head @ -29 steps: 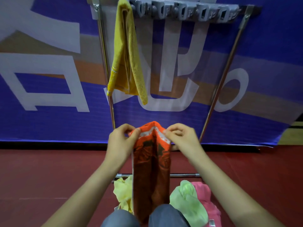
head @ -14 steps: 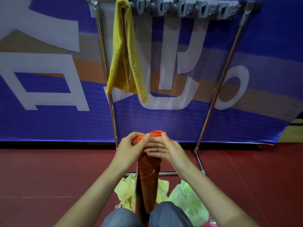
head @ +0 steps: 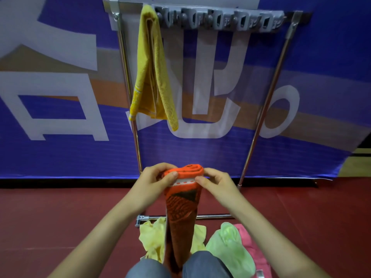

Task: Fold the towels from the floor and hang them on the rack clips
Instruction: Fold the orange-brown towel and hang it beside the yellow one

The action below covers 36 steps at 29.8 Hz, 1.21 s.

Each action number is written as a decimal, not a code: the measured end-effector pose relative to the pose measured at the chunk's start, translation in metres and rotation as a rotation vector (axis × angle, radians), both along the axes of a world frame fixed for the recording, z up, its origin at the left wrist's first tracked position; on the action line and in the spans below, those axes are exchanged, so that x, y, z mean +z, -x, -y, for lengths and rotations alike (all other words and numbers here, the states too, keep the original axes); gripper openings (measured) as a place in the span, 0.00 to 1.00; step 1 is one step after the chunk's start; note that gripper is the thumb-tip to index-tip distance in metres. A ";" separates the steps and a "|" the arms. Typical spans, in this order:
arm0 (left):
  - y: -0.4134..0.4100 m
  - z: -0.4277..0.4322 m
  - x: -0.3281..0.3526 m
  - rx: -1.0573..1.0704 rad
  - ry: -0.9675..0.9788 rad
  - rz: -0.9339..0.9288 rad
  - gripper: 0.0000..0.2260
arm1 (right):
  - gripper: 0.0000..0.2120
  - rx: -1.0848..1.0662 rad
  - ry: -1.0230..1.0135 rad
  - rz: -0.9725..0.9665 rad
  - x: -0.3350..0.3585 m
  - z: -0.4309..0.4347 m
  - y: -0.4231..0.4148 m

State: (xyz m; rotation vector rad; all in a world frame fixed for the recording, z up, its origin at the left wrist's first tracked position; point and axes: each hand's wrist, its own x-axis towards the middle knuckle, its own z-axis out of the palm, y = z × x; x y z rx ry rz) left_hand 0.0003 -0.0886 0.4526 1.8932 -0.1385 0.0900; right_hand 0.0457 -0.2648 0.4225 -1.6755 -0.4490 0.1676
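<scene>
Pinching the soft, limp orange towel [head: 181,209] at its twelve-o'clock fold, left hand [head: 153,184] and right hand [head: 217,185] fingers [head: 200,179] clamp its corners; best gripped there.

Floor [head: 60,217]: dark red, smooth, running back to the foot of the blue banner.
Rack base bar [head: 212,216]: a metal rail lying flat on the floor, crosswise.
Pale yellow towel [head: 150,239]: crumpled on the floor just in front of the bar.
Light green towel [head: 230,249]: bunched on the floor to the right of the yellow one.
Pink towel [head: 249,243]: on the floor, tucked against the green towel's right side, partly hidden.
</scene>
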 end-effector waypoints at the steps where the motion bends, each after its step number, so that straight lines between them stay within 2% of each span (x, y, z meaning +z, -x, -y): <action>1: 0.000 -0.001 0.001 0.004 -0.017 -0.006 0.04 | 0.12 0.007 -0.008 0.008 0.002 -0.001 0.001; 2: 0.001 -0.004 0.004 0.013 -0.048 -0.020 0.02 | 0.11 0.022 -0.023 0.014 0.003 -0.003 0.001; 6: -0.001 -0.007 0.018 -0.001 -0.284 -0.079 0.13 | 0.04 0.089 -0.001 0.073 0.009 -0.012 0.008; 10: -0.003 -0.004 0.030 -0.045 -0.418 -0.041 0.12 | 0.12 0.131 0.026 0.063 0.011 -0.022 0.013; 15: -0.002 -0.003 0.034 -0.054 -0.547 -0.027 0.12 | 0.10 0.115 0.019 0.054 0.009 -0.022 0.012; 18: -0.002 -0.003 0.034 -0.048 -0.597 -0.031 0.12 | 0.13 0.116 0.016 0.060 0.007 -0.024 0.012; 23: -0.002 -0.001 0.040 -0.040 -0.551 0.064 0.09 | 0.09 0.163 -0.079 0.016 0.001 -0.024 0.010; 26: -0.002 0.000 0.047 0.000 -0.529 0.145 0.10 | 0.09 0.210 -0.097 -0.078 -0.010 -0.020 0.008; 29: -0.001 -0.004 0.060 0.070 -0.498 0.235 0.12 | 0.10 0.273 -0.036 -0.169 -0.025 -0.018 0.005; 32: -0.002 -0.013 0.078 0.147 -0.447 0.294 0.07 | 0.09 0.293 0.063 -0.247 -0.043 -0.015 0.003; 36: -0.002 -0.028 0.097 0.234 -0.441 0.337 0.06 | 0.09 0.262 0.149 -0.290 -0.062 -0.011 0.004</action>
